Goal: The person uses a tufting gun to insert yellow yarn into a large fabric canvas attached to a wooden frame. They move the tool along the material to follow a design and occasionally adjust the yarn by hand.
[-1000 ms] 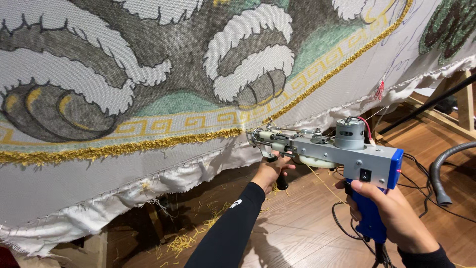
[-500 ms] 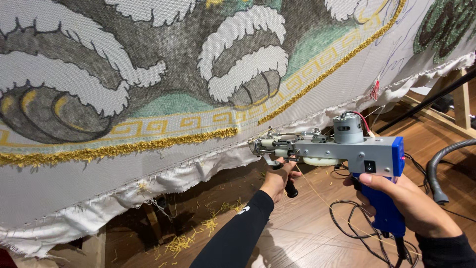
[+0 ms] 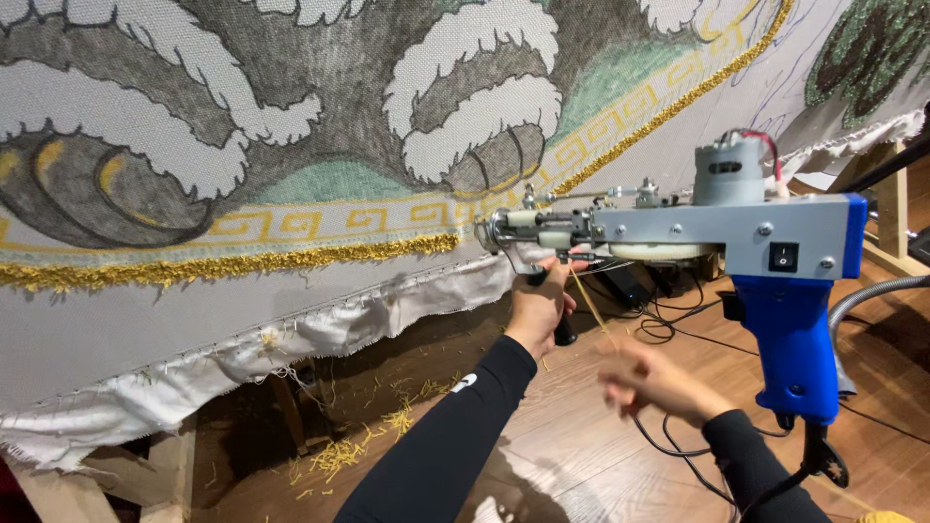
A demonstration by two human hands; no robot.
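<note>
Fingers (image 3: 548,281) grip tufting gun (image 3: 697,228) — wood floor (image 3: 581,446).

Matt metal tufting gun (image 3: 678,228) (blue plastic grip) — rough cloth (image 3: 291,145)

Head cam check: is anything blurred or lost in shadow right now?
Head view: the right hand is smeared by motion blur, so its fingers can't be read; the left hand, the tufting gun and the stretched cloth are sharp and evenly lit; under the cloth's lower edge, the wooden floor lies in shadow.
</note>
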